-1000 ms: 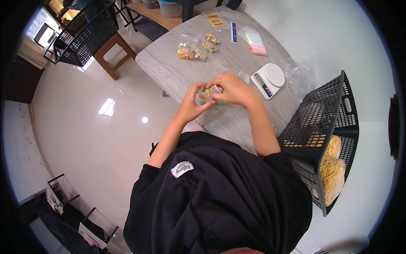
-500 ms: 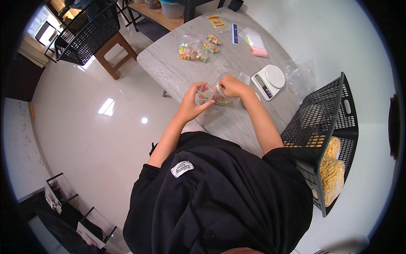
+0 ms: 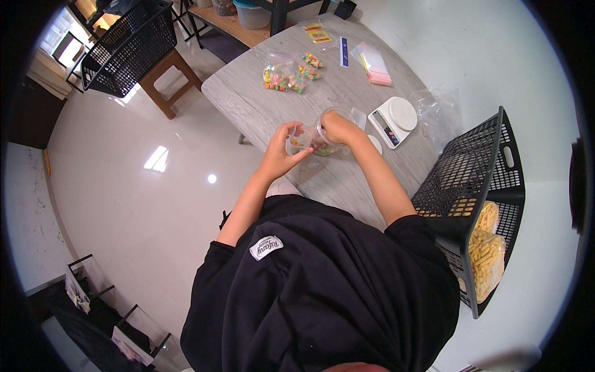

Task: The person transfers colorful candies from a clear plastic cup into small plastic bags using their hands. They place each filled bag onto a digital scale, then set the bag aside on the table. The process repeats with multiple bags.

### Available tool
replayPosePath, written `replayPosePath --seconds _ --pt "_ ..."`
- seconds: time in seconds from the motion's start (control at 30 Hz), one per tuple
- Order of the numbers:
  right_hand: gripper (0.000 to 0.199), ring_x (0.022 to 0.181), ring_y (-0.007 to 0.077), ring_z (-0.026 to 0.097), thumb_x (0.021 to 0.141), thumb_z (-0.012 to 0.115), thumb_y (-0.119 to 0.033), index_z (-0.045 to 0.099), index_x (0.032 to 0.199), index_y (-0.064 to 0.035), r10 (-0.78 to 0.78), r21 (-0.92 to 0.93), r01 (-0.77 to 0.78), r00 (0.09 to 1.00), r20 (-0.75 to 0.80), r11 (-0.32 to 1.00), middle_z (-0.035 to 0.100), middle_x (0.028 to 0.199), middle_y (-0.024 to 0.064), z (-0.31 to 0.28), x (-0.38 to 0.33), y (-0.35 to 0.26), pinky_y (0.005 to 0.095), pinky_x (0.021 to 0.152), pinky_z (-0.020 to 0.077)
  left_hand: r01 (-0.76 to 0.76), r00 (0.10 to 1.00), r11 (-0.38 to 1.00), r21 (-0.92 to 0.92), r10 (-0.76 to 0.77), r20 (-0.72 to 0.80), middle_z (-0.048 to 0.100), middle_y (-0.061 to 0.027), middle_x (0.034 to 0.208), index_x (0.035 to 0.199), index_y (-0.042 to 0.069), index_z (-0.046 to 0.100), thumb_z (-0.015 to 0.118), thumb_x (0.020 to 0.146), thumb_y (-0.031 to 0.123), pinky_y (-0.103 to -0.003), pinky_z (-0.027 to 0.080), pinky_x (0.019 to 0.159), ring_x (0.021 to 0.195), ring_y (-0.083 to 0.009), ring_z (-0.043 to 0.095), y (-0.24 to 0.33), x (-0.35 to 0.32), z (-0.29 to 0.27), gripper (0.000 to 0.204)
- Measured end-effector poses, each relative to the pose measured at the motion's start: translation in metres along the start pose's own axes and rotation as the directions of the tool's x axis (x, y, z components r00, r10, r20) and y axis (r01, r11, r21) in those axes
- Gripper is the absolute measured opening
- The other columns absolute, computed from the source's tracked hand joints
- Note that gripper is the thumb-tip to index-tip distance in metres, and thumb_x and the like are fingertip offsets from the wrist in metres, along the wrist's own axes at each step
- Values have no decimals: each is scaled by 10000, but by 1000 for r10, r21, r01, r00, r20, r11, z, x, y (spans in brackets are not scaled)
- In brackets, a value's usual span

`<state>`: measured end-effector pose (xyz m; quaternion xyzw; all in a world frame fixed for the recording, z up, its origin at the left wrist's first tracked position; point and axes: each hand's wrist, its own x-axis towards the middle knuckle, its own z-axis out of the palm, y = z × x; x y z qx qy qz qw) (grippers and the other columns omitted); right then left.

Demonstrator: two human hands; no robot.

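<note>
My left hand (image 3: 280,152) grips a small clear cup (image 3: 300,141) with a few coloured bits in it, fingers wrapped round its wall. My right hand (image 3: 338,128) is closed on a bigger clear container (image 3: 327,131) just beside it, rim tipped toward the cup; the two vessels are touching or nearly so, hard to tell which. Both sit above the near edge of the grey table (image 3: 260,105).

Progress, as I judge it: the cup looks only partly filled, so the portioning is mid-way at best. The white kitchen scale (image 3: 392,121) stands just right of my hands with nothing on its plate, so no weighing is in hand now. Empty clear bags (image 3: 439,109) lie beyond the scale, unfilled. Farther up the table are bags of mixed coloured candies (image 3: 284,75), a pink packet stack (image 3: 375,66) and a yellow packet (image 3: 318,33), all untouched. The black plastic crate (image 3: 483,186) at my right holds bagged yellow snacks (image 3: 484,251).
</note>
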<state>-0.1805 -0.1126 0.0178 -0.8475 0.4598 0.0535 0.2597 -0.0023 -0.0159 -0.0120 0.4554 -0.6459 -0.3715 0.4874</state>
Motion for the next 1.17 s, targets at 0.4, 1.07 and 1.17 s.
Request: replayPosePath --seconds 0.4,1.07,1.17 --pt "215 597 298 568 718 638 -173 647 853 -5 -41 103 73 957 -287 992 583 654 172 -45 -43 -22 380 581 448 -3 1000 1000 -7 3 -16 559 -107 1068 1189 26 464 758 704 185 -348 405 921 1039 -217 537 -2 -3 -2 589" --pt "320 613 95 569 763 431 19 628 1015 14 -2 827 228 964 -265 514 630 780 53 -46 -75 -46 239 618 472 -348 867 921 172 386 -314 395 -129 1331 1318 20 344 659 773 384 -378 321 993 1223 -259 387 41 19 -104 727" --pt "335 572 60 516 764 420 21 629 1025 11 110 838 354 895 -432 415 585 674 14 -66 -95 -40 210 552 422 -428 807 899 -92 334 -486 474 -115 1201 1262 38 409 486 912 218 -322 374 917 1120 -201 461 104 33 -164 401"
